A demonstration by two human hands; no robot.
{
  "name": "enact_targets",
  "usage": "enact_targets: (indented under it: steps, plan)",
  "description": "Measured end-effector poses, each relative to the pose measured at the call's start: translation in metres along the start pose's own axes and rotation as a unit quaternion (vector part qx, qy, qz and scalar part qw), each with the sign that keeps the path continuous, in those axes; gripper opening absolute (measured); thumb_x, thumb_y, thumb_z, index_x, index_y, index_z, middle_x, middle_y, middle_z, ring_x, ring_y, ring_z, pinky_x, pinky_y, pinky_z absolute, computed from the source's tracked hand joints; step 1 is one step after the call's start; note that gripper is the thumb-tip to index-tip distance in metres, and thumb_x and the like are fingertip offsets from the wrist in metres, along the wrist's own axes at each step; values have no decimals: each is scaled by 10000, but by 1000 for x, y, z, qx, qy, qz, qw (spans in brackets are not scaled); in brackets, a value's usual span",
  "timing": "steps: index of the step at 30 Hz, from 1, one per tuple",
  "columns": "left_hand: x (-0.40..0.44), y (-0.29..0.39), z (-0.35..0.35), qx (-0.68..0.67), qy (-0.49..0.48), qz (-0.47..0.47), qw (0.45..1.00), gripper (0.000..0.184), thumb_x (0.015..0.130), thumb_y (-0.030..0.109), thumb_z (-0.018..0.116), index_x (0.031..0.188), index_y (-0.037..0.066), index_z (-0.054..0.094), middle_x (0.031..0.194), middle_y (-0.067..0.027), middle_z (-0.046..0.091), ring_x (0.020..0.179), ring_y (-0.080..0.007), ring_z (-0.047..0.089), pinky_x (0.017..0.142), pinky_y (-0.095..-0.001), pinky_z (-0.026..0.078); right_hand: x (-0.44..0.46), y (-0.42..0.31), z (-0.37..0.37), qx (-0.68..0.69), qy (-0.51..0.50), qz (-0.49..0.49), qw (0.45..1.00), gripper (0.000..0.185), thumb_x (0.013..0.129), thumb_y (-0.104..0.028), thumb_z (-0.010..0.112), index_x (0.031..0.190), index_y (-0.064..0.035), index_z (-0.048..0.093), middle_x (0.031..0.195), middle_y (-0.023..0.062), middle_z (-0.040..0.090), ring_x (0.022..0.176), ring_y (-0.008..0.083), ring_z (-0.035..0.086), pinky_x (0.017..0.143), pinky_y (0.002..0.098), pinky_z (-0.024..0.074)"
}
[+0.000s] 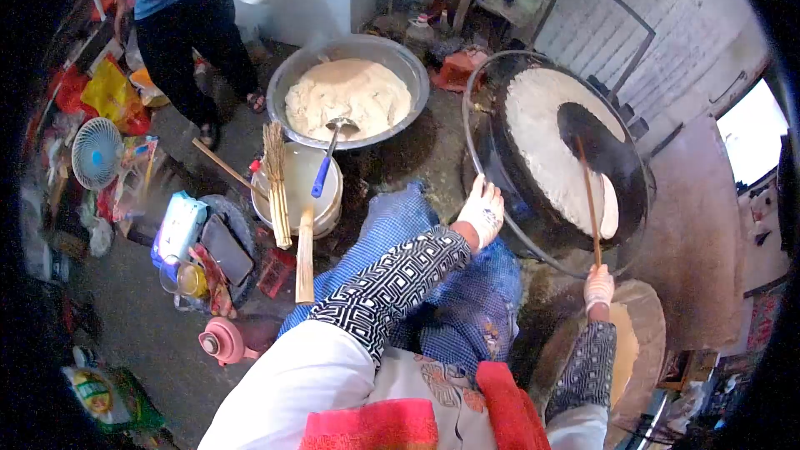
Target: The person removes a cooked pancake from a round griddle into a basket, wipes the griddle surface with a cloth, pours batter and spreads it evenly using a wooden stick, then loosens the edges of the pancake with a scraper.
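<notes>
My right hand [598, 285], in a pale glove, is closed round the lower end of a thin wooden stick [591, 200]. The stick reaches across a large round black griddle [637, 192], its far part over the pale batter [542, 146]. The batter forms a broad curved band round a dark bare middle, with a folded-looking edge at the lower right. My left hand [483, 212], also gloved, rests near the metal ring [468, 137] round the griddle, above my knee. Its fingers are stretched out and it holds nothing.
A metal basin [421, 87] of batter with a blue-handled ladle [322, 175] stands ahead. Nearer are a white bucket [333, 212] and a straw brush [277, 183]. A person [187, 25] stands at the upper left. A round board [646, 308] lies beside my right arm.
</notes>
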State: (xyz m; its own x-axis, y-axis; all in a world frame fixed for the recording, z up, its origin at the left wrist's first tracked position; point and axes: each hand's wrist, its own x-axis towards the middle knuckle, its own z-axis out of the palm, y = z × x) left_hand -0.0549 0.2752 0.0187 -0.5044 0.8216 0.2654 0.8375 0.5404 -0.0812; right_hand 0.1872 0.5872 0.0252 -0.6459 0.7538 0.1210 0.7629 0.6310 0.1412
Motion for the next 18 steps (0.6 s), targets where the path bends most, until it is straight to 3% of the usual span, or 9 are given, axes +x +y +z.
enact_targets:
  steps: [4,8,10,12,15,17,18]
  plan:
    - [8,-13,-2,-4,-63,-28,998,424,950,135,391,1320,-16,531,1417,-167,507,1357,-306,428,1167,-613,133,18,23,15,30,36,36,998,304,983,-349,472,989,-53,536,831,272,661,795,461,641,702,551,500]
    - [9,-26,-2,-2,-56,-37,998,423,954,132,386,1333,4,523,1438,-158,486,1362,-304,421,1158,-635,124,0,-1,1,22,4,-1,1000,306,986,-338,465,987,-46,554,825,265,662,788,457,640,701,552,497]
    - [11,-32,2,5,-54,-51,997,420,967,124,353,1340,15,512,1446,-158,476,1351,-307,426,1145,-650,129,0,14,21,45,16,31,998,343,988,-359,462,979,-37,577,839,270,664,799,458,642,714,553,498]
    - [18,-41,7,17,-63,-65,996,440,957,200,436,1354,20,497,1460,-158,459,1355,-315,417,1142,-653,126,9,22,17,60,37,58,996,357,988,-370,463,973,-35,584,845,274,665,806,458,644,717,553,498]
    - [15,-38,11,32,-35,-74,996,678,845,424,638,1368,23,481,1462,-149,450,1385,-314,370,1134,-660,131,-17,-11,-30,120,22,6,992,357,980,-376,467,945,-36,570,814,274,658,777,459,644,700,573,497]
    - [8,-9,-5,-11,-31,-3,999,641,862,407,612,1361,24,489,1440,-148,469,1377,-307,386,1133,-663,137,-20,-8,0,54,1,-12,998,339,985,-372,447,974,-52,560,784,276,650,742,469,641,674,583,497]
    - [1,4,-14,-41,-42,35,998,626,867,397,602,1356,24,494,1434,-149,474,1369,-307,399,1132,-664,139,-15,5,10,54,8,12,998,345,989,-372,438,1003,-48,558,849,281,659,820,468,643,745,555,506]
